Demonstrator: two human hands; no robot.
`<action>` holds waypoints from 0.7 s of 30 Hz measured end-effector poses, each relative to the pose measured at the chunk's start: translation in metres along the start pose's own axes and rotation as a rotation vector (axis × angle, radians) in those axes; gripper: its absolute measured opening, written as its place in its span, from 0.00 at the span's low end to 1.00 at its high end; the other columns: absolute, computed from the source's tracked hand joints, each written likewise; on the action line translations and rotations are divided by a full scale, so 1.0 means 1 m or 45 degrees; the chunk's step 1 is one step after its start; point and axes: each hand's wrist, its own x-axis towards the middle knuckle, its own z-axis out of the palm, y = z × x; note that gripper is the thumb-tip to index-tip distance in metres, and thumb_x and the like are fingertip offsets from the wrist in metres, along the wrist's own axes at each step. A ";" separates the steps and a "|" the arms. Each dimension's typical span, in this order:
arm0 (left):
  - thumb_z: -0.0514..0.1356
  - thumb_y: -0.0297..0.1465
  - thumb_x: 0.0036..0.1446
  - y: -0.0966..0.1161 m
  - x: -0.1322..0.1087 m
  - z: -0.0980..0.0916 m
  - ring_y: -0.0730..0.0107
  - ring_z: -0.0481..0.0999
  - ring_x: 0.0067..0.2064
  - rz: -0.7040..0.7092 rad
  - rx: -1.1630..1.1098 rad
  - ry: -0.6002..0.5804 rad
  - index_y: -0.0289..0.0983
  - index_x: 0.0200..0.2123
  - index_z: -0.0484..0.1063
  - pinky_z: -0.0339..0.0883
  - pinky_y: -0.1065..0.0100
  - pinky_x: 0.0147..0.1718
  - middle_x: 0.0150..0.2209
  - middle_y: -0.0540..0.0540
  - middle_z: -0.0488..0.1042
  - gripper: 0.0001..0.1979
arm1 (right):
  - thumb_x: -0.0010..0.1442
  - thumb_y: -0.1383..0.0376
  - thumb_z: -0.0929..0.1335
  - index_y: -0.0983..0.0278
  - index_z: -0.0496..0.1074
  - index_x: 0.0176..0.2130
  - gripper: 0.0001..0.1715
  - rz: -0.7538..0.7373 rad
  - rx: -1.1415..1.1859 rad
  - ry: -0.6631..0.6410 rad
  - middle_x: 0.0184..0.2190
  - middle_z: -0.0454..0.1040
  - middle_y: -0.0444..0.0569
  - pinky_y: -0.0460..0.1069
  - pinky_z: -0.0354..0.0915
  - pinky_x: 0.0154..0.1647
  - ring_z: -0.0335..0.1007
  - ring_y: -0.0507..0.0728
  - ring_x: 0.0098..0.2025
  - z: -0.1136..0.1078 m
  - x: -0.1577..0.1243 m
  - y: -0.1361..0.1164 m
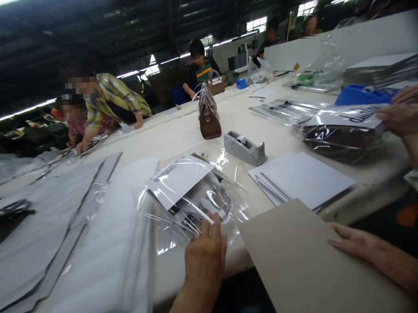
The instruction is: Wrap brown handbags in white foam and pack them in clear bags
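Grey board [300, 268]: juts past bench's [175, 135] near edge; grasped by right hand [367, 249]. Clear bag [193, 196]: lies just inside that edge, directly beyond left hand, the nearer [205, 258]; meets fingertips [216, 219], pinch not discernible.

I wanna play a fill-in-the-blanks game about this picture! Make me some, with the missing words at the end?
1. The left hand touches a see-through bag, and the card showing in it is coloured ____.
2. The flat board is held in the person's ____ hand.
3. The tape dispenser nearest the see-through bag is coloured ____.
4. The handbag standing just beyond that tape dispenser is coloured ____.
Missing words: white; right; grey; brown.
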 end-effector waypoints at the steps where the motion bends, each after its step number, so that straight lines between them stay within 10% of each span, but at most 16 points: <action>1: 0.52 0.25 0.55 -0.004 0.010 -0.002 0.60 0.73 0.43 -0.069 0.115 -0.188 0.34 0.51 0.60 0.71 0.64 0.35 0.51 0.37 0.66 0.19 | 0.53 0.57 0.66 0.57 0.65 0.48 0.22 0.061 0.092 -0.085 0.36 0.74 0.50 0.49 0.71 0.28 0.72 0.58 0.33 0.010 0.003 0.006; 5: 0.47 0.19 0.53 -0.010 0.044 -0.011 0.59 0.76 0.33 -0.109 0.295 -0.542 0.32 0.37 0.69 0.69 0.63 0.28 0.40 0.39 0.72 0.13 | 0.52 0.63 0.68 0.58 0.62 0.49 0.23 -0.049 0.341 -0.296 0.30 0.71 0.44 0.39 0.64 0.17 0.67 0.49 0.25 0.047 0.014 0.014; 13: 0.45 0.35 0.58 -0.032 0.064 -0.050 0.54 0.74 0.35 -0.109 0.427 -0.518 0.36 0.37 0.66 0.65 0.62 0.28 0.39 0.42 0.72 0.13 | 0.47 0.68 0.66 0.63 0.61 0.45 0.23 -0.168 0.528 0.014 0.27 0.68 0.43 0.44 0.69 0.21 0.65 0.48 0.22 0.103 0.019 -0.009; 21: 0.46 0.35 0.57 -0.019 0.064 -0.041 0.57 0.74 0.34 -0.021 0.444 -0.606 0.36 0.33 0.68 0.64 0.64 0.29 0.34 0.42 0.74 0.13 | 0.54 0.67 0.61 0.66 0.63 0.35 0.06 -0.082 0.294 -0.038 0.23 0.70 0.46 0.42 0.63 0.12 0.69 0.52 0.18 0.119 0.027 -0.025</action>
